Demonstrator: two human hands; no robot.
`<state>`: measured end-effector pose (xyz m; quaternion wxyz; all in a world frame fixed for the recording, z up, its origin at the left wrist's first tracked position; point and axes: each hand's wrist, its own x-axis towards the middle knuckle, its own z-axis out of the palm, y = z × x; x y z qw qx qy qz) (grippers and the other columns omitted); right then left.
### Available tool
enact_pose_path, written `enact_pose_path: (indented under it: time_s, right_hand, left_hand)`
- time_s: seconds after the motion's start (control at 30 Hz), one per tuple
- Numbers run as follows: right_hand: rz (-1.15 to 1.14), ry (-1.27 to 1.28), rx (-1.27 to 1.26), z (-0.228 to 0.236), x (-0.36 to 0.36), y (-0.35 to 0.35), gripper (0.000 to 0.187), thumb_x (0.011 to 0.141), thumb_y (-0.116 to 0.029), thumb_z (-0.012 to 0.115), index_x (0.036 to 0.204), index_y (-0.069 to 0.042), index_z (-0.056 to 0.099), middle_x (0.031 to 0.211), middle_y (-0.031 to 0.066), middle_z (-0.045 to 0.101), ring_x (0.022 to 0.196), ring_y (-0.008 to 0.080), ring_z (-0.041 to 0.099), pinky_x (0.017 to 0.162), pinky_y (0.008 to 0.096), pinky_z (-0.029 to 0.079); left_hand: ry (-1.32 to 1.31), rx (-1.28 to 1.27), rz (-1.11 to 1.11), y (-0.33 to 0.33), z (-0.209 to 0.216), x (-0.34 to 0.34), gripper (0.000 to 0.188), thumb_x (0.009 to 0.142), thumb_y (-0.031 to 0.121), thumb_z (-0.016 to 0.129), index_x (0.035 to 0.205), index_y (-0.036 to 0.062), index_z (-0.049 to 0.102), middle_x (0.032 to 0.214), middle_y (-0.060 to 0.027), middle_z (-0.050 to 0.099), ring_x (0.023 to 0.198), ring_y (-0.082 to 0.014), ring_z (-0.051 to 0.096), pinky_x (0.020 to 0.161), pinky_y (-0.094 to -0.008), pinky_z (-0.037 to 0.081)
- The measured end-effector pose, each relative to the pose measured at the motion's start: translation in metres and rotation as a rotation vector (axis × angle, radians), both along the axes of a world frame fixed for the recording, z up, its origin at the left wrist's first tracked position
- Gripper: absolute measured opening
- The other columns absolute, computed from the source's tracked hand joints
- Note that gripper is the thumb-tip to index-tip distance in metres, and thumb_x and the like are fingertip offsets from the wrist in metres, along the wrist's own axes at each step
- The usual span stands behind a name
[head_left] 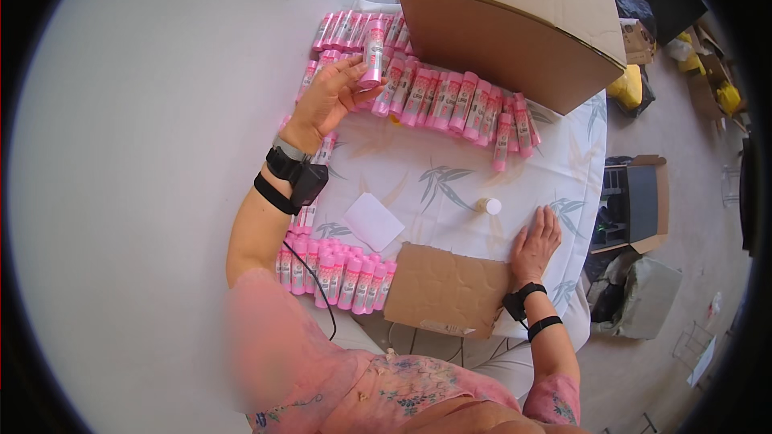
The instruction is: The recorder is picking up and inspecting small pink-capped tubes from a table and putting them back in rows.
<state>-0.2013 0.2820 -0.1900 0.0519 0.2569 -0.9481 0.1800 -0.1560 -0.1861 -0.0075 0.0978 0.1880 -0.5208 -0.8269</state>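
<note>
My left hand [326, 100] is raised over the far left of the table, its fingers closed round the lower end of a pink cylindrical tube [374, 50] with a printed label. The tube stands nearly upright. Around and beyond it are rows of similar pink tubes [434, 98]. My right hand [536, 243] lies on the tablecloth at the right edge, fingers stretched out and holding nothing. Close to it stands a small bottle with a white cap [489, 206]. By its wrist lies a flat piece of brown cardboard [450, 288].
A large cardboard box [515, 20] stands at the table's far side, behind the tubes. More pink tubes [342, 273] cluster at the near left. A white paper [374, 222] lies mid-table on the leaf-patterned cloth [434, 149]. An open box [635, 201] sits on the floor to the right.
</note>
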Motion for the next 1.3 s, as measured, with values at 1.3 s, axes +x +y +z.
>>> enact_pose_path:
  time_s: [1.3]
  right_hand:
    - [0.0,-0.005,0.011,0.002,0.0,-0.001,0.059,0.091,-0.012,0.056,0.147,-0.003,0.042,0.153,0.0177,0.041,0.144,0.0369,0.033,0.12,0.0511,0.022]
  left_hand:
    - [0.153,-0.96,0.606,-0.012,-0.041,-0.008,0.022,0.089,0.0,0.076,0.11,-0.0037,0.069,0.108,-0.01,0.074,0.095,-0.0127,0.07,0.086,-0.0264,0.058]
